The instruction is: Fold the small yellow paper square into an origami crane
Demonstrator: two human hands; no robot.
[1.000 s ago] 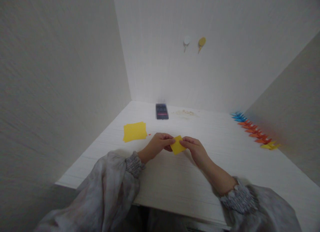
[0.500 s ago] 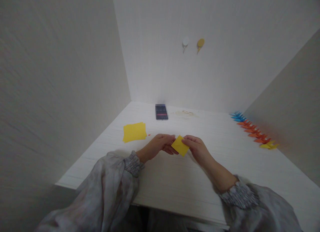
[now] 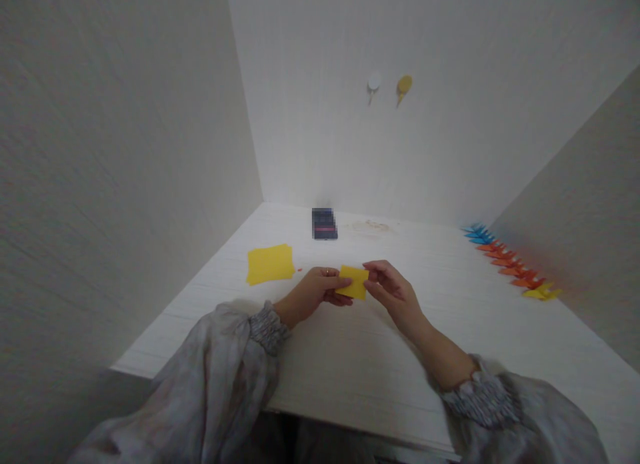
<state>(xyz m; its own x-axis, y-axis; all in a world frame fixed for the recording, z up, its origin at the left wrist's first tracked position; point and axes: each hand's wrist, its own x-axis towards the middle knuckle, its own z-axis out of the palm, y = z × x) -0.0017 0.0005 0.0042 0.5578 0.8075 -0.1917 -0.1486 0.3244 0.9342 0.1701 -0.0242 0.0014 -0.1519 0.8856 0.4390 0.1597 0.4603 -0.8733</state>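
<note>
A small yellow square of paper (image 3: 356, 284) is pinched by my left hand (image 3: 320, 287), its thumb lying on top and the fingers beneath. Thumb and index finger of my right hand (image 3: 397, 297) are apart at the paper's right edge, touching or almost touching it. Any folds in the paper are too fine to make out. To the left on the table lies a stack of larger yellow paper sheets (image 3: 271, 264).
A dark phone-like device (image 3: 325, 225), its screen blurred, lies by the back wall. Along the right wall runs a row of folded paper figures (image 3: 510, 261) in blue, orange and yellow. Two hooks (image 3: 404, 85) are on the back wall. The white table (image 3: 340, 371) ends near my body.
The small paper has turned from a diamond to a squarer position and shifted slightly left. My left thumb now presses on it, while my right hand has loosened its pinch.
</note>
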